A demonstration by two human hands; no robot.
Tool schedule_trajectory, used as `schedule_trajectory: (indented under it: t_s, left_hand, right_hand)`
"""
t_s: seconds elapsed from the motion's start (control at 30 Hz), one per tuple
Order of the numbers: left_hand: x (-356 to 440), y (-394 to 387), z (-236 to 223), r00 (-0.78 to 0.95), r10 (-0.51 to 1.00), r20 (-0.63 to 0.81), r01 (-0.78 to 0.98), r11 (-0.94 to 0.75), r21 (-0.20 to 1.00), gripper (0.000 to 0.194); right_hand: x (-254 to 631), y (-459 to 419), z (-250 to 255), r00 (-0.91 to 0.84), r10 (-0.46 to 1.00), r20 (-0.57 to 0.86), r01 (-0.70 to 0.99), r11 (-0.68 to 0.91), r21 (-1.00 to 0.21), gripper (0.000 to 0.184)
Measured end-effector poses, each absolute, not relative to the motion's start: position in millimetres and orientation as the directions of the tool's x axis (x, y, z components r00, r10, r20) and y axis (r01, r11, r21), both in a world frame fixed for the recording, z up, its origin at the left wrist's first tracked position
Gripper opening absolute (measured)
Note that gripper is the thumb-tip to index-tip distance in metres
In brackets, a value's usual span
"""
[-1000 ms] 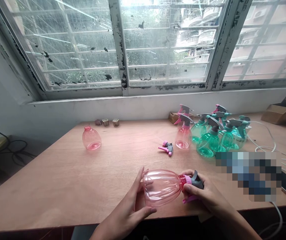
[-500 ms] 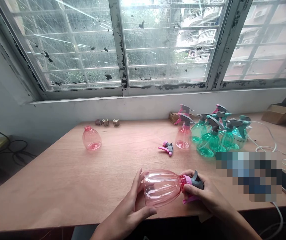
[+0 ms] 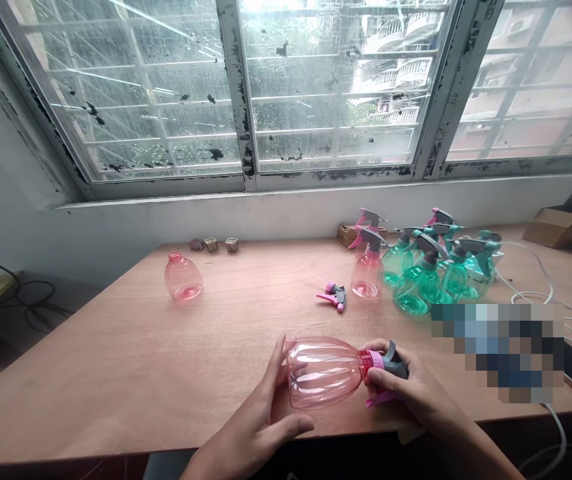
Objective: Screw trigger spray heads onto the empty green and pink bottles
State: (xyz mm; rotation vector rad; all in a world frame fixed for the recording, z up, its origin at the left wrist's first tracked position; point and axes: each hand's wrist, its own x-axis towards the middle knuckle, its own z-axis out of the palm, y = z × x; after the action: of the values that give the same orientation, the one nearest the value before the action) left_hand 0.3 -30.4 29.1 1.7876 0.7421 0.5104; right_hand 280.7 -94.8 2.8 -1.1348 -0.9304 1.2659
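Observation:
A pink see-through spray bottle (image 3: 323,373) lies sideways in the air above the table's front edge, its base to the left. My right hand (image 3: 413,387) is closed around its grey and pink spray head (image 3: 391,363), near the pink collar. At the base end, my left hand (image 3: 271,407) has its thumb stretched clear of the bottle. Some of its fingers are behind the base and show faintly through the plastic; whether they touch it I cannot tell. Beyond, a loose pink and grey spray head (image 3: 335,297) lies on the table.
An open pink bottle (image 3: 183,277) without a sprayer stands at the left. Pink (image 3: 366,273) and several green spray bottles (image 3: 417,287) stand at the back right, near white cables (image 3: 536,297) and a cardboard box (image 3: 556,227). Small cubes (image 3: 231,245) sit by the wall.
The pink bottle has turned slightly about its length and its base end has risen a little. Both hands stay almost where they were.

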Motion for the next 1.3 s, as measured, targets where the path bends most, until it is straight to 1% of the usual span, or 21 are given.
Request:
schedule_trajectory:
  t_s: [0.13,0.23,0.37,0.47,0.53,0.67,0.9,1.1,1.2,1.3]
  left_hand:
    - [0.4,-29.7,33.1,0.729,0.684,-0.018,0.218,-0.207,0.954,0.087]
    - [0.3,-30.3,31.4,0.722,0.691,0.008,0.215,-0.236,0.948,0.088]
    - [0.3,-31.8,28.2,0.713,0.700,0.046,0.208,-0.273,0.939,0.088]
    - [-0.1,-32.4,28.9,0.709,0.705,0.023,0.229,-0.260,0.938,0.095]
    - [-0.6,-31.9,30.0,0.707,0.707,-0.001,0.236,-0.234,0.943,0.097]
    - [-1.4,-29.2,29.9,0.715,0.699,-0.025,0.250,-0.222,0.942,0.089]
    - [-0.7,-28.3,23.7,0.722,0.690,0.055,0.200,-0.283,0.938,0.087]
    - [-1.8,-30.8,28.2,0.716,0.698,-0.018,0.223,-0.204,0.953,0.101]
    - [-3.1,-31.3,29.3,0.717,0.695,-0.054,0.252,-0.187,0.950,0.093]
    - [-3.2,-29.6,26.8,0.735,0.678,-0.017,0.245,-0.242,0.939,0.090]
  right_hand:
    - [282.7,-94.4,-0.3,0.103,0.992,-0.073,-0.223,-0.048,-0.974,0.050]
    - [283.9,-94.0,-1.5,0.100,0.992,-0.077,-0.209,-0.055,-0.976,0.051]
    - [283.3,-93.9,0.9,0.090,0.993,-0.074,-0.192,-0.056,-0.980,0.047]
    - [282.8,-94.2,2.8,0.089,0.994,-0.066,-0.179,-0.050,-0.983,0.045]
    - [283.3,-94.5,3.0,0.075,0.995,-0.062,-0.166,-0.048,-0.985,0.044]
    - [284.7,-95.2,2.5,0.062,0.996,-0.059,-0.164,-0.048,-0.985,0.043]
    - [285.5,-95.3,0.9,0.057,0.997,-0.050,-0.177,-0.039,-0.984,0.041]
    - [285.2,-95.6,0.8,0.050,0.998,-0.041,-0.193,-0.030,-0.981,0.039]
    - [285.6,-95.7,0.2,0.049,0.998,-0.040,-0.190,-0.030,-0.981,0.039]
    - [286.7,-95.6,-1.6,0.033,0.999,-0.021,-0.190,-0.014,-0.982,0.037]
